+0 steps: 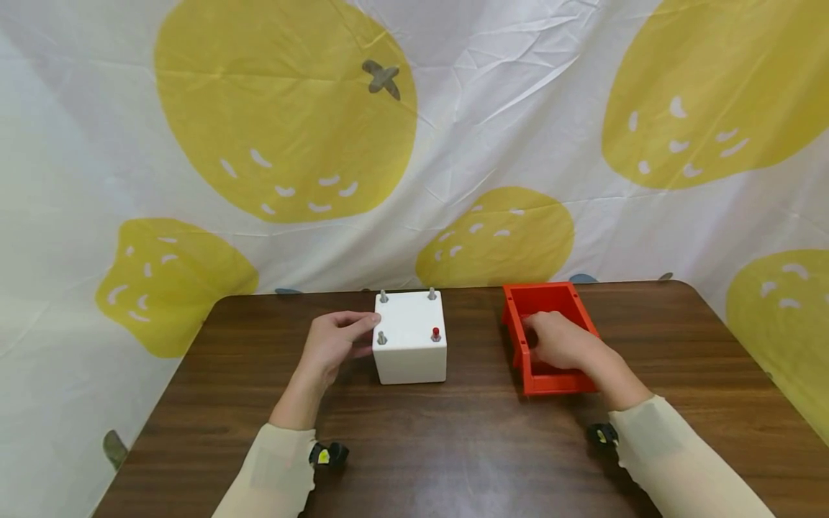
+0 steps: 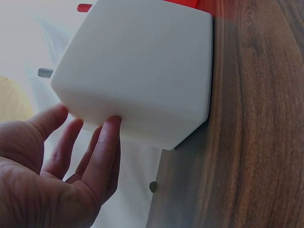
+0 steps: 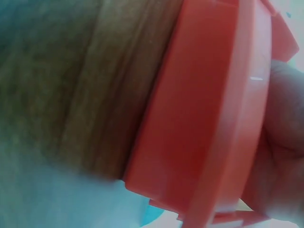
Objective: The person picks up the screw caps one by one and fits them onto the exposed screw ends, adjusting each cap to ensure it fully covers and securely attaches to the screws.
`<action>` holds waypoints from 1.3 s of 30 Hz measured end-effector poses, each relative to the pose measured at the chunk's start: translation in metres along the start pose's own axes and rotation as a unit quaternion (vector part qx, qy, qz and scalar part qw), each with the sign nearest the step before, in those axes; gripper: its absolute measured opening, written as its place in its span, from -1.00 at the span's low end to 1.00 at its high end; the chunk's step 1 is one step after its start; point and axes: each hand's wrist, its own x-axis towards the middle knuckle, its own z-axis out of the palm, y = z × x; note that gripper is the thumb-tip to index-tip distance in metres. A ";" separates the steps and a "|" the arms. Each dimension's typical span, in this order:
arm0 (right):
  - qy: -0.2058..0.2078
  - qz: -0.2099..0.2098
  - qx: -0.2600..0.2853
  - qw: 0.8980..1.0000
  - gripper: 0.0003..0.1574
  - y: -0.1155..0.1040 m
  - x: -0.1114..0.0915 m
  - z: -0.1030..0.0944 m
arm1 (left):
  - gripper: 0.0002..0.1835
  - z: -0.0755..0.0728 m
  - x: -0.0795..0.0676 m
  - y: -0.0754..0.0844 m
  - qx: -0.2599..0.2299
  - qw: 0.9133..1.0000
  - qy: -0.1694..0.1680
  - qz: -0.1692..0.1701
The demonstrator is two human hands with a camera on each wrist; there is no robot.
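Observation:
A white block [image 1: 409, 324] stands on the table with a threaded stud upright near each corner of its top. The near right stud carries a red cap [image 1: 436, 332]. My left hand [image 1: 333, 342] rests against the block's left side, thumb near the top edge. In the left wrist view its fingertips [image 2: 113, 124] touch the white face and the fingers are only slightly bent. My right hand [image 1: 557, 339] reaches down into a red bin [image 1: 560, 381]. The bin's wall hides its fingertips in the right wrist view, so whether they pinch anything cannot be seen.
Both items stand toward the far side of a brown wood-grain table [image 1: 453, 446]. Behind it hangs a white cloth [image 1: 453, 144] printed with yellow fruit. A dark strap shows at each sleeve cuff.

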 end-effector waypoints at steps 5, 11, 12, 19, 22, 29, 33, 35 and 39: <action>-0.042 0.003 0.011 0.999 -0.70 -0.005 -0.006 -0.005 | -0.64 -0.001 0.000 0.000 -0.002 1.000 0.001 0.000; -0.073 0.005 0.006 0.997 -0.65 -0.010 -0.011 -0.005 | -0.64 -0.001 0.000 0.000 -0.001 1.000 0.001 0.001; -0.074 0.005 0.005 0.997 -0.65 -0.010 -0.011 -0.005 | -0.64 -0.001 0.000 0.000 -0.001 1.000 0.002 0.001; -0.047 -0.004 -0.004 0.999 -0.55 -0.006 -0.005 -0.004 | -0.65 0.000 0.000 0.000 0.000 1.000 0.001 0.000; -0.035 0.000 -0.012 0.999 -0.39 -0.004 0.000 -0.004 | -0.65 0.000 0.000 0.000 0.000 1.000 0.001 0.000; -0.025 0.029 -0.031 0.999 -0.17 -0.004 0.010 -0.007 | -0.66 0.000 0.000 0.000 -0.004 1.000 0.000 -0.001; -0.020 0.037 -0.045 0.998 -0.18 -0.006 0.014 -0.009 | -0.67 0.001 0.000 0.000 -0.003 1.000 -0.001 0.000; -0.014 0.034 -0.053 0.998 -0.20 -0.007 0.016 -0.010 | -0.68 0.001 -0.001 0.000 -0.002 1.000 -0.001 0.000; -0.009 0.024 -0.061 0.998 -0.30 -0.006 0.019 -0.011 | -0.68 0.001 -0.001 0.000 0.002 1.000 0.000 0.000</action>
